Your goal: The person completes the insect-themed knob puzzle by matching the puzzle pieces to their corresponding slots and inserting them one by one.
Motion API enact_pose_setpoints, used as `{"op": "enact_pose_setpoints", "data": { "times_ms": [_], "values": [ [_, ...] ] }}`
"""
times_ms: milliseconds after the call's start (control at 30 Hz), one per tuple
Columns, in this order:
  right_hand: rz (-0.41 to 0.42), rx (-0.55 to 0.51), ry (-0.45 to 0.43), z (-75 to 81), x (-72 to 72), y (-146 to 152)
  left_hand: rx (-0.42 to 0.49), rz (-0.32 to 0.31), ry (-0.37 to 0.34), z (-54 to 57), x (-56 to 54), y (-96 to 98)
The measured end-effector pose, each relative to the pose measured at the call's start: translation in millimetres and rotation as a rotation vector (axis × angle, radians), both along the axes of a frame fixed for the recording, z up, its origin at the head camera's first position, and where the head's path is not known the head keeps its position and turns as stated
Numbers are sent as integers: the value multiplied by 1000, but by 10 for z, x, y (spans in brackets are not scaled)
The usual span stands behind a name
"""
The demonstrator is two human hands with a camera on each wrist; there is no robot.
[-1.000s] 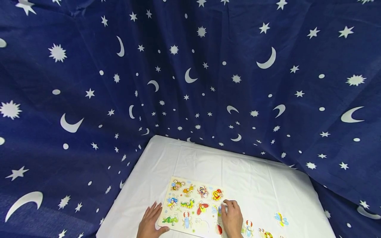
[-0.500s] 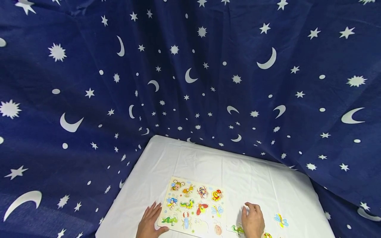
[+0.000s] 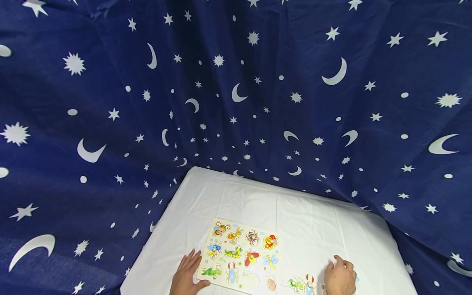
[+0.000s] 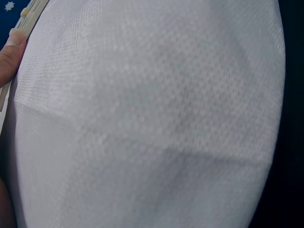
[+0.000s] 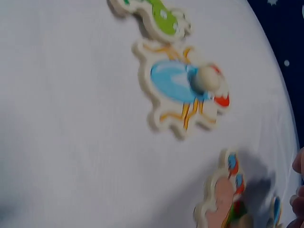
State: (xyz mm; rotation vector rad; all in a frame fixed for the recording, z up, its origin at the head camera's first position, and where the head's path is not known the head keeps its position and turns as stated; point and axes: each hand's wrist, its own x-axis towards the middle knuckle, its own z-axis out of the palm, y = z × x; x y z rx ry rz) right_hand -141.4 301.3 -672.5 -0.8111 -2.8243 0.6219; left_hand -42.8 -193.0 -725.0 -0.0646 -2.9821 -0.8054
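Note:
A wooden insect puzzle board (image 3: 223, 262) lies at the front of the table, with several bright pieces in it and pale prints at its lower right. My left hand (image 3: 187, 274) lies flat with fingers spread at its left side, thumb on the front corner. My right hand (image 3: 340, 276) is over loose pieces at the right, fingers bent; I cannot tell whether it holds something. Near it lie a blue stag beetle piece (image 5: 175, 83) with a round knob, a green piece (image 5: 165, 19) and a pink, stalk-eyed piece (image 5: 223, 194). A blue piece (image 5: 275, 209) shows beside the fingertips (image 5: 298, 204).
White cloth (image 3: 313, 229) covers the table, lightly creased. A dark blue curtain (image 3: 228, 106) with stars and moons rises behind it and at both sides. In the left wrist view, cloth and the board's edge (image 4: 29, 19) show.
My right hand has moved right, from the board's right side to the loose pieces. Red no longer shows at the board's lower right, where a pale print shows. The left hand stays put.

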Motion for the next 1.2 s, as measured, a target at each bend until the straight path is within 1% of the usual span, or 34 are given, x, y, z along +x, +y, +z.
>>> {"op": "enact_pose_setpoints", "data": {
  "times_ms": [100,167,267,367,433,533,567,600,667,700,733,767,800,1033,1100,1167,1200],
  "values": [
    [-7,-1,-75,-21,21,123,-10,-9,18,-4,1,-2],
    [-17,2,-106,-39,43,187,-16,-18,31,-13,6,-6],
    [-33,7,-131,-64,74,252,-31,-31,32,-23,16,-16],
    [-47,6,-143,-102,88,294,-18,-30,6,-25,20,-23],
    [-50,6,-113,-136,97,313,-3,-30,-23,-16,18,-22],
    [-81,5,-20,-195,106,325,12,-36,-29,-13,16,-18],
    [-97,8,-1,-202,105,325,11,-37,-35,-6,17,-15],
    [-113,8,16,-202,102,322,7,-36,-25,-5,18,-12],
    [-146,5,4,-183,90,318,-3,-37,8,-4,23,-8],
    [-159,5,-15,-169,82,319,-9,-34,17,-2,26,-6],
    [-167,5,-44,-145,75,319,-15,-32,21,-1,26,-4],
    [-164,7,-75,-133,70,328,-22,-30,40,-5,27,-2],
    [-161,3,-87,-125,67,340,-26,-30,56,-8,26,-2],
    [-157,-44,-21,-193,51,421,-11,-33,77,-21,3,-14],
    [-159,-39,-45,-196,47,439,-12,-34,74,-20,2,-16],
    [-163,-23,-108,-182,34,453,-20,-35,72,-21,0,-18],
    [-167,-16,-148,-172,25,458,-21,-33,82,-21,0,-18]
  ]
}}
